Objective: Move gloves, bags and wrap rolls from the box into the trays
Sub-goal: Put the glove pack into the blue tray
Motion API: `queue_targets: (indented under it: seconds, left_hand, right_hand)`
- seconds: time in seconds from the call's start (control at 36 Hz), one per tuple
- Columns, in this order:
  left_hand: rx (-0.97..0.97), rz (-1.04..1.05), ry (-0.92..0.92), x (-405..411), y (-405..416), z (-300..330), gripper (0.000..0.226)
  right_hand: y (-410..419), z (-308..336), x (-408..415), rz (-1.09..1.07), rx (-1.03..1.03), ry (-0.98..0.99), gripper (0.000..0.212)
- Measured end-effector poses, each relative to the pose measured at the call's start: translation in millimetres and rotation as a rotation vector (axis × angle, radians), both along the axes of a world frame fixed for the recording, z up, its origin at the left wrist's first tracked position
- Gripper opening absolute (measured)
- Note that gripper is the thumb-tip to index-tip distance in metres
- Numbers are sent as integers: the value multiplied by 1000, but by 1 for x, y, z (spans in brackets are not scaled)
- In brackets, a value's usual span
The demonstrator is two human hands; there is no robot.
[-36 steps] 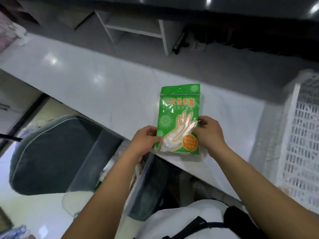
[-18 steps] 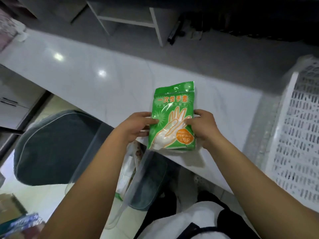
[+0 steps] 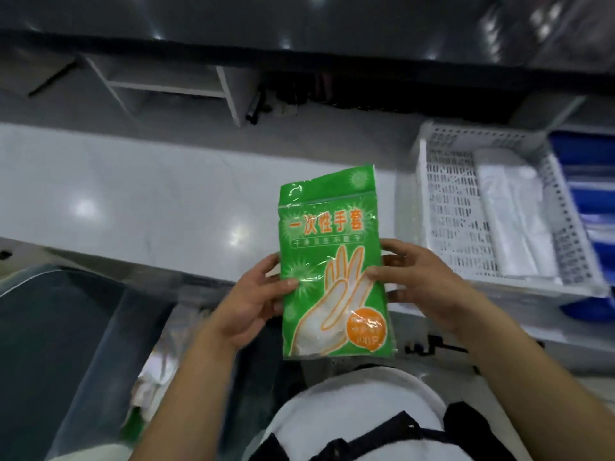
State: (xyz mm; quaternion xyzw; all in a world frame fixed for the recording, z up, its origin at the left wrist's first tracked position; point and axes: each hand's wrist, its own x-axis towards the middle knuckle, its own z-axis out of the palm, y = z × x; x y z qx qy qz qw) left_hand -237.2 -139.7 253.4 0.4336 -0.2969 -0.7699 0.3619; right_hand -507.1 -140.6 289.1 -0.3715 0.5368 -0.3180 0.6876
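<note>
Counter: a long white glossy counter [image 3: 139, 201] runs across the view; a second ago it filled most of the frame, and now more of its right end shows.
Box: a grey, plastic-lined box [image 3: 56, 344] sits low on the left, below the counter edge, much as before; its contents are too blurred to name.
White tray: a perforated white tray [image 3: 446, 207] stands on the counter to the right. Earlier only its near wall was in view; now its inside is visible, holding folded white plastic bags [image 3: 512, 221].
Blue tray: a blue tray [image 3: 585, 181] has come into sight just beyond the white one, at the far right edge.
Glove pack: the green packet of disposable gloves [image 3: 332, 261] is held upright in the air over the counter's near edge, left of the white tray. It stands higher and nearer the camera than a second ago.
Left hand: the left hand [image 3: 253, 304] grips the packet's left edge, thumb on the front, fingers curled behind, as before.
Right hand: the right hand [image 3: 419, 281] pinches the right edge, thumb across the printed glove, fingers behind.
</note>
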Motion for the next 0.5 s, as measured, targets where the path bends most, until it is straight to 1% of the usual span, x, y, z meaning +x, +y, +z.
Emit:
queue_targets:
  seconds: [0.08,0.11,0.25,0.42,0.5]
  left_hand:
    - [-23,-72,36,-16,9,-5,53]
    - [-29,-92,48,-23,13,-6,53]
    - [-28,-168,131,-60,35,-12,57]
    - [-88,-258,149,-98,61,-6,53]
    - [-112,-286,131,-116,72,0,55]
  right_hand:
    - [37,5,-12,-115,15,56,57]
    - [50,6,-15,-159,16,71,57]
    - [111,13,-32,-295,5,97,43]
    - [156,19,-59,-387,-18,126,46]
    - [169,13,-80,-408,30,100,44]
